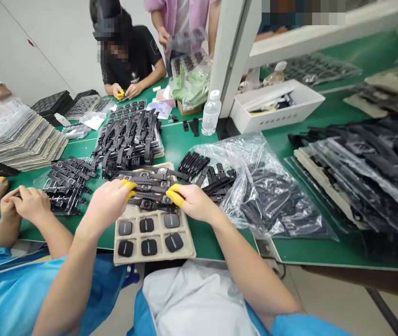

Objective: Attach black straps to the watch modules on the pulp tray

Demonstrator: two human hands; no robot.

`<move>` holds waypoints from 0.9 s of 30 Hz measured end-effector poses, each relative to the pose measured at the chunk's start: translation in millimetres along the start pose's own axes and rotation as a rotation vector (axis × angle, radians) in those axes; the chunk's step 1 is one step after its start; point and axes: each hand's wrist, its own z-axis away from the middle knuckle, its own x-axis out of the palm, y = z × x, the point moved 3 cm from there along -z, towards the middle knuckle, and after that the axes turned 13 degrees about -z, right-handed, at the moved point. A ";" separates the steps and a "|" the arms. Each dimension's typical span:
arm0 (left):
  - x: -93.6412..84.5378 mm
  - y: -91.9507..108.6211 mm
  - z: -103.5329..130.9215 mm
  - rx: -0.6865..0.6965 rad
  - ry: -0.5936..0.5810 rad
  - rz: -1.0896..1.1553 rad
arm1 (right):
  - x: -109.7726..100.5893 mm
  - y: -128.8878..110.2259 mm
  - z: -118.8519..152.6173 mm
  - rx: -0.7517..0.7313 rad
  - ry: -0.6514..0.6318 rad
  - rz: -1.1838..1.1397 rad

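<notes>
In the head view, my left hand (105, 201) and my right hand (199, 201) face each other over a beige moulded tray (190, 245). Yellow finger cots cover fingertips on both. Each is closed in a pinch at opposite ends of a black strapped watch (152, 188), stretched sideways between them. More black watches with straps lie across the tray's far half, under and around my fingers. In the near compartments sit several square black watch bodies (149, 247). My fingers partly hide the strap ends.
Left of the tray are a pile of strapped watches (129, 135) and stacked trays (20, 137). Loose black straps (216, 179) and a plastic bag of straps (279, 200) lie right. Behind stand a bottle (211, 114) and a white box (278, 109). A co-worker's hands (27, 203) are close left.
</notes>
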 end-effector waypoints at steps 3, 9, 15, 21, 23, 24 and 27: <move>-2.7 -16.1 18.5 0.029 0.001 0.029 | -8.4 5.1 -1.3 0.042 0.090 -0.036; 12.8 -51.1 53.1 -0.001 -0.141 0.264 | -66.1 36.0 6.8 0.262 0.570 0.391; 50.9 -47.4 58.6 -0.020 -0.414 0.424 | -109.1 87.5 35.2 0.512 0.606 0.594; 60.2 -48.6 48.5 -0.185 -0.491 0.527 | -116.8 111.7 47.4 0.504 0.549 0.561; 61.1 -49.1 43.3 -0.196 -0.470 0.511 | -118.6 107.4 48.3 0.540 0.515 0.582; 62.3 -49.3 40.7 -0.191 -0.463 0.490 | -119.6 103.4 48.5 0.574 0.487 0.601; 68.3 -51.5 35.2 -0.186 -0.430 0.387 | -121.6 88.0 48.6 0.661 0.380 0.640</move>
